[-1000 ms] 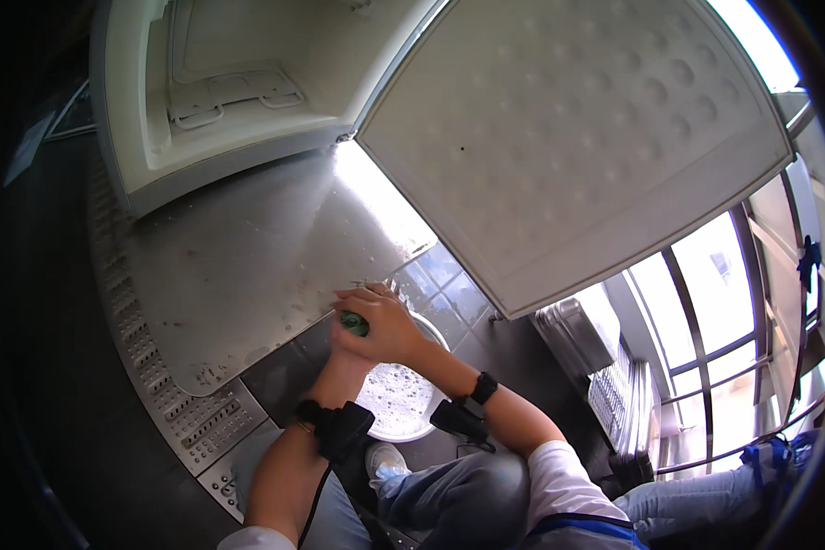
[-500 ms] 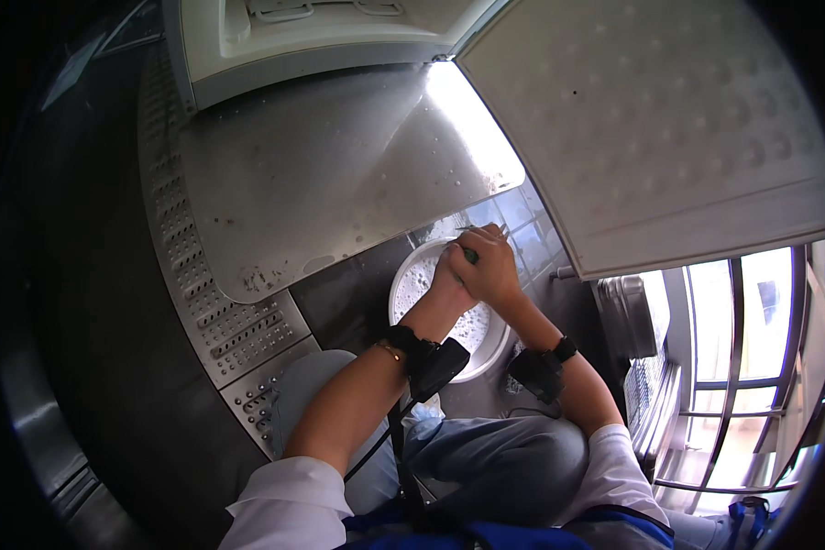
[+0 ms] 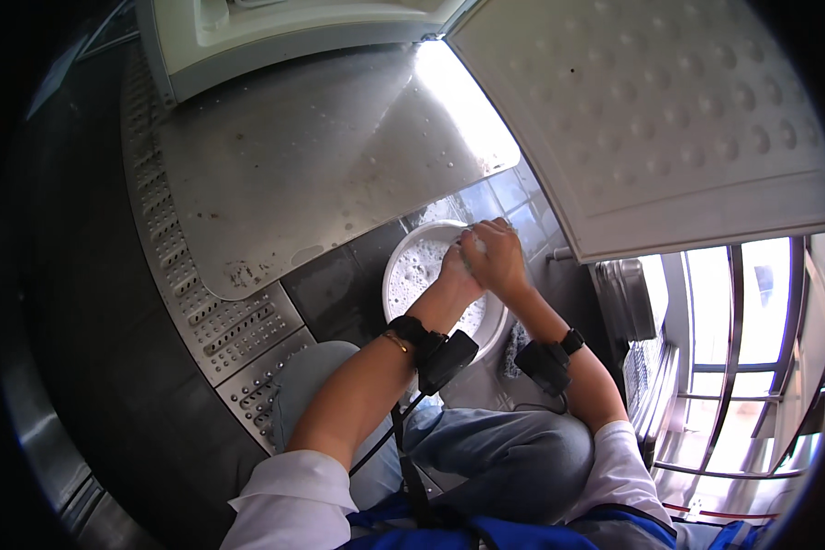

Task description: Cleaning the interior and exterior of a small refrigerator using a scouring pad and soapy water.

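Over a round white bucket (image 3: 390,295) my two hands are pressed together, fingers closed. My right hand (image 3: 497,258) wraps across the top, and my left hand (image 3: 460,278) is tucked against it from the left. Between them is a greenish, cloth-like wad (image 3: 468,263), mostly hidden by my fingers; its exact kind does not show. White suds (image 3: 414,275) float on the water in the bucket below. A black device is strapped to each of my wrists.
Beyond the bucket lies a broad metal sheet (image 3: 321,174), beside a perforated metal floor strip (image 3: 170,234). An open white dimpled door (image 3: 651,137) hangs at the right. Stacked metal pans (image 3: 625,298) and a bright rack stand at the right. Dark wet tiles (image 3: 335,293) surround the bucket.
My hands stay clasped over the bucket, with the wrists slightly turned and less of the green showing between them. The view has shifted a little, so the surroundings sit higher and further left.
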`<state>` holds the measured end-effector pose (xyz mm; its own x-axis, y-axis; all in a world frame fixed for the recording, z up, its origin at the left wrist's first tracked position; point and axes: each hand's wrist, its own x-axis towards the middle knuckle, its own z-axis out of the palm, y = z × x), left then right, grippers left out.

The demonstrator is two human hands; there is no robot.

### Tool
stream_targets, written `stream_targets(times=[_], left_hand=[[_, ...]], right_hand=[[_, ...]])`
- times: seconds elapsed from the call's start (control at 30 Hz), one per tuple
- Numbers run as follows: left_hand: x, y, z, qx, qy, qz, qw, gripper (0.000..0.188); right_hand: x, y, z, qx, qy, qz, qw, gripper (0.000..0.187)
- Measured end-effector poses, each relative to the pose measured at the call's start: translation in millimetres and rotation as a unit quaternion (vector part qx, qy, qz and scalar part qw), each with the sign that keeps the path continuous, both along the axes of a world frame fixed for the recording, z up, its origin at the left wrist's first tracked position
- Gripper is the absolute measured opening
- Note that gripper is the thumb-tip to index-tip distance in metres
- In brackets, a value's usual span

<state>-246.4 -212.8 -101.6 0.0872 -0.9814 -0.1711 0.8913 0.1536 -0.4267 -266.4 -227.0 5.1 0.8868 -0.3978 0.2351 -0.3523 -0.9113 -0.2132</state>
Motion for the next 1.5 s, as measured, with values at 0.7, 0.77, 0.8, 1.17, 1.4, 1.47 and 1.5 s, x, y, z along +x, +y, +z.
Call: stream_targets(times=[0.7,0.77,0.8,1.17,1.4,1.47,1.5], left_hand=[[24.3,17.1,47.5,0.177,-0.062,-0.057,0.981,0.028],[24.8,10.8,36.4,0.197,-0.118,-0.048,0.972,0.033],[25.4,7.5,28.3,0.220,-0.170,-0.042,0.960,0.038],[52.7,29.5,57.7,0.347,-0.736,-0.013,0.581,0.059],[69.4,34.3,48.8,0.294,-0.864,-0.118,0.392,0.079],[67.3,38.9,40.6,0.251,-0.877,0.044,0.407,0.078],[68.0,36.0,38.9,0.155,-0.833,0.023,0.531,0.072]], right_hand=[[5.7,-18.6,-0.6,0.142,0.042,-0.024,0.989,0.027],[1.8,-24.2,-11.7,0.264,-0.053,-0.057,0.961,0.029],[0.1,-28.1,-17.7,0.383,-0.143,-0.091,0.908,0.031],[-9.3,-49.8,21.7,-0.026,-0.097,-0.123,0.987,0.032],[-13.8,-69.6,38.8,0.090,-0.008,-0.147,0.985,0.033],[-19.2,-77.7,31.9,0.295,-0.034,-0.231,0.927,0.035],[-23.6,-81.5,29.6,0.492,-0.111,-0.203,0.839,0.037]])
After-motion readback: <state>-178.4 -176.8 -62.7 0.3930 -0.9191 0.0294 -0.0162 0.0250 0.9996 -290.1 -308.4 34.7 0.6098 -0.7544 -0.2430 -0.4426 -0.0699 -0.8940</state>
